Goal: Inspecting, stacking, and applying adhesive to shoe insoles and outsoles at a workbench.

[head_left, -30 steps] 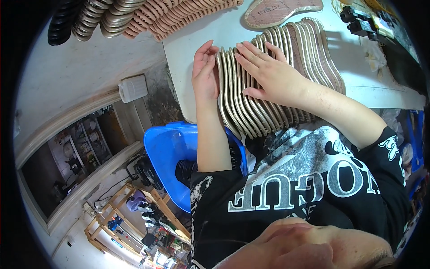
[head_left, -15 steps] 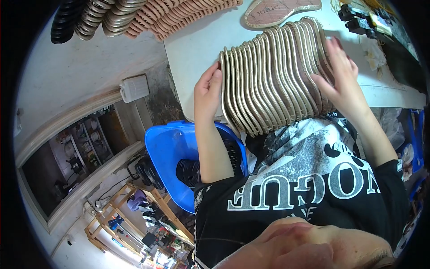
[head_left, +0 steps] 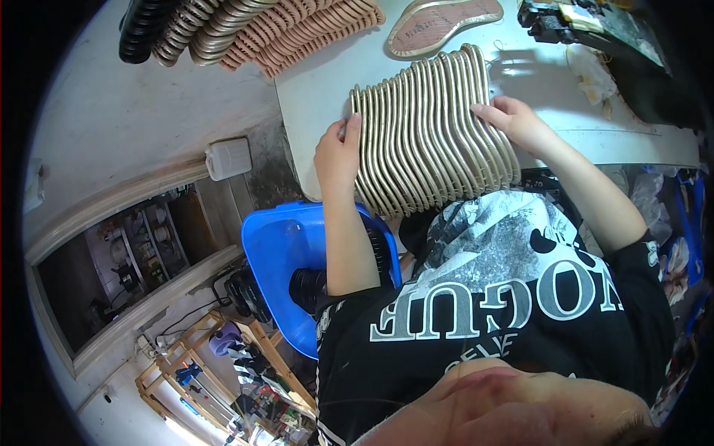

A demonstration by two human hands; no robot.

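A row of gold-edged shoe insoles [head_left: 420,137] stands on edge, packed side by side, at the near edge of the white table. My left hand [head_left: 338,157] presses against the row's left end, its thumb on the upper edges. At the right end, my right hand [head_left: 518,125] grips the outermost insoles, with the thumb on top and the other fingers partly hidden behind them. Beyond the row, a single insole [head_left: 442,30] lies flat, its pinkish face up with a gold rim.
Bundles of pink insoles [head_left: 320,33], gold ones [head_left: 227,31] and black ones [head_left: 141,33] sit at the far left. A dark machine [head_left: 549,24] stands far right. Below the table's left side is a blue bin [head_left: 260,230] with black pieces [head_left: 306,288] inside.
My right hand has gone from fingers spread at the row's right end to gripping it. The row is now narrower, with its gaps closed up. The view has shifted slightly.
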